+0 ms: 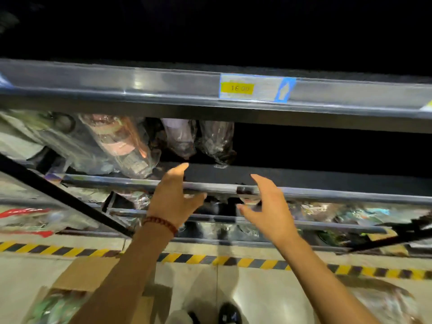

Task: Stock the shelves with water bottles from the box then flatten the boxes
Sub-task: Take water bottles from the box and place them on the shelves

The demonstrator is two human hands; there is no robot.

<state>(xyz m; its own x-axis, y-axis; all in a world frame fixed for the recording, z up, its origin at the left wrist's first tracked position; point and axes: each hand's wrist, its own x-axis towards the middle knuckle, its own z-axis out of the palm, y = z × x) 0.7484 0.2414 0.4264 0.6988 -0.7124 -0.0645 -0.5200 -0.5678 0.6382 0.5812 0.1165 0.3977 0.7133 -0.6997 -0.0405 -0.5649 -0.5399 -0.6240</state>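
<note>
Bottles (pixel 217 139) on shelf (pixel 304 178); left hand (pixel 173 197), right hand (pixel 266 204) spread, empty, at edge

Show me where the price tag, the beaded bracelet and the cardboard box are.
price tag (pixel 256 88): head view, middle of the label on the upper shelf edge.
beaded bracelet (pixel 161 223): head view, beads across the left wrist.
cardboard box (pixel 87 273): head view, open flap, bottom left.

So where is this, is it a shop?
Most likely a shop aisle. The shelf edge carries a price tag, wrapped bottles sit on the shelf below, and an open cardboard box lies on the floor by striped hazard tape.
</note>
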